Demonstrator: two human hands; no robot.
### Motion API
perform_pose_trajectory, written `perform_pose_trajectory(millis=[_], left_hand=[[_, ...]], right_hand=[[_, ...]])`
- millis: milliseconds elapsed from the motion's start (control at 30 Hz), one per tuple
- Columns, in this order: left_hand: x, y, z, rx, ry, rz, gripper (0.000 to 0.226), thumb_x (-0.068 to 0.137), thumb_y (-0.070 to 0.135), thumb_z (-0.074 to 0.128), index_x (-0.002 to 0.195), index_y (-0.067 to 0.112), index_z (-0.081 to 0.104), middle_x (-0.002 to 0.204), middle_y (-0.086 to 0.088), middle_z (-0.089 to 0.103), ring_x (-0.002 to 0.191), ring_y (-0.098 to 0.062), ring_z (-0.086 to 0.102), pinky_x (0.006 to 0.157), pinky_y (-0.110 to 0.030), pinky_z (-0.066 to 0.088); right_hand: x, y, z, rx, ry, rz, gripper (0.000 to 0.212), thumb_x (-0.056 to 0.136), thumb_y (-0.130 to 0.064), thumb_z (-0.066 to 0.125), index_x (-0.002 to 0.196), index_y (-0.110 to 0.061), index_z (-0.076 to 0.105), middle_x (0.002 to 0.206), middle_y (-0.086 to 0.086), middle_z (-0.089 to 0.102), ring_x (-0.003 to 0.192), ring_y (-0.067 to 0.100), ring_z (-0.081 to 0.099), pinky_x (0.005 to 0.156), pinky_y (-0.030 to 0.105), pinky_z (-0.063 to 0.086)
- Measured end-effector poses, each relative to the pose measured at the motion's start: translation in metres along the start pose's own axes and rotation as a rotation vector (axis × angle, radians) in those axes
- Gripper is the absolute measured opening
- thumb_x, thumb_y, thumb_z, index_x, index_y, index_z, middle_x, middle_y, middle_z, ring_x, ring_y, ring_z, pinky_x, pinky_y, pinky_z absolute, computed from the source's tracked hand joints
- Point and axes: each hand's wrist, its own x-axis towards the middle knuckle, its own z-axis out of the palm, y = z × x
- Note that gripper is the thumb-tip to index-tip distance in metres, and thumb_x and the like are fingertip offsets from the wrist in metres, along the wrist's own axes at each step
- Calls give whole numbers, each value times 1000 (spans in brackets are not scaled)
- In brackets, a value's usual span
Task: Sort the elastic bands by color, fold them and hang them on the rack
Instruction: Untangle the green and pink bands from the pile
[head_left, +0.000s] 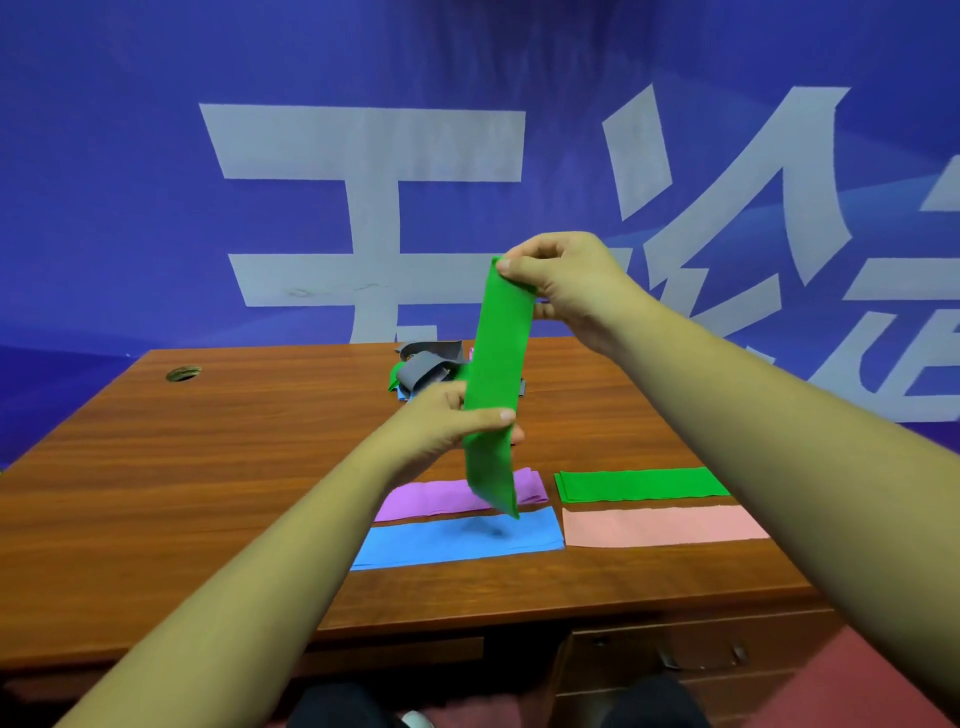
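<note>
A green elastic band (497, 364) hangs upright above the wooden desk (208, 467). My right hand (566, 283) pinches its top end, and my left hand (452, 421) grips it lower down, with its tail dangling below. Flat piles lie on the desk in front of me: purple bands (431, 498), blue bands (457, 543), green bands (641, 484) and pink bands (662, 526). A jumble of unsorted bands (423, 371), mostly grey with bits of green and blue, sits farther back, partly hidden by the held band. No rack is in view.
A blue banner with large white characters (363, 156) fills the wall behind the desk. A round cable hole (183, 372) is at the desk's far left. Drawers (675, 654) are under the desk's right side.
</note>
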Motion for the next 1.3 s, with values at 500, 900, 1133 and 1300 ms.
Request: perform_pose_trajectory(millis=[500,900,1133,1300], left_hand=[[12,-52,14,-21,-44,-304,15,92,8,62,103,-2,67,90,-18,73,72,-26,71,66,-32,60],[78,-89,52,283,140,-329,8,91,9,65,99,8,66,93,-14,71,83,-25,70,82,-41,59],[113,-102,87,562,211,-263,9,88,16,69,87,17,60,76,-4,66,74,-20,63,83,-41,54],[128,-113,105,669,198,-259,7,86,16,70,86,12,64,80,-10,70,74,-22,65,74,-38,53]], right_hand=[[-11,115,-133,-104,506,278,22,90,-9,66,69,-14,61,78,11,63,65,18,60,44,19,50],[-72,214,-225,-175,643,487,15,84,-9,73,75,-8,61,87,16,65,65,20,61,51,24,53],[-78,255,-266,-405,674,538,15,80,-17,77,71,-13,66,93,10,72,96,27,67,88,46,55],[-80,278,-275,-557,629,537,13,82,-20,75,81,-8,69,87,4,68,92,25,65,85,41,54]])
